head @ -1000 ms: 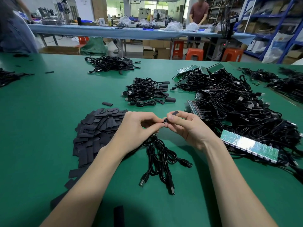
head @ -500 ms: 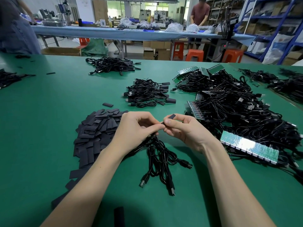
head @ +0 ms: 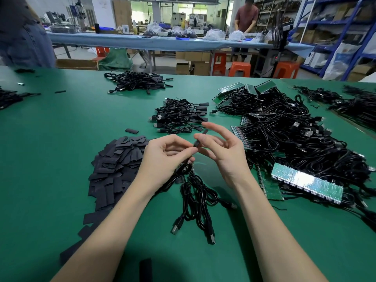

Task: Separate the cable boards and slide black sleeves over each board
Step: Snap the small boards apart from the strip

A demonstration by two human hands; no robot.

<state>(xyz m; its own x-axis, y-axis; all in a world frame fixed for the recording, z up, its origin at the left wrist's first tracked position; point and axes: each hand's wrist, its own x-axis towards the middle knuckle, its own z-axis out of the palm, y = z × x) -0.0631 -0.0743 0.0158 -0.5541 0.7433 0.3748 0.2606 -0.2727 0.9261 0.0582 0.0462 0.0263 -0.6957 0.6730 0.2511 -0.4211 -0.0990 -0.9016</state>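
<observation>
green factory bench [head: 61, 139]: left hand [head: 168, 157] pinches thin black sleeve [head: 200, 139] on cable end, apparently over board; right hand [head: 221, 151] loose, fingers spread, empty. sleeve light, floppy, slippery; grip behind board.

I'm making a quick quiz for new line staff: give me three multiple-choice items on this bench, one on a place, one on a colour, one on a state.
1. The pile of loose black sleeves lies:
A. by the left forearm
B. by the right forearm
C. on the far bench

2. The table top is:
A. blue
B. grey
C. green

3. The right hand is:
A. fisted
B. open-fingered
C. flat on the table

Key: 1 A, the pile sits left of the left hand. 2 C, green surface. 3 B, fingers are spread; the left hand pinches the sleeved cable end.
</observation>
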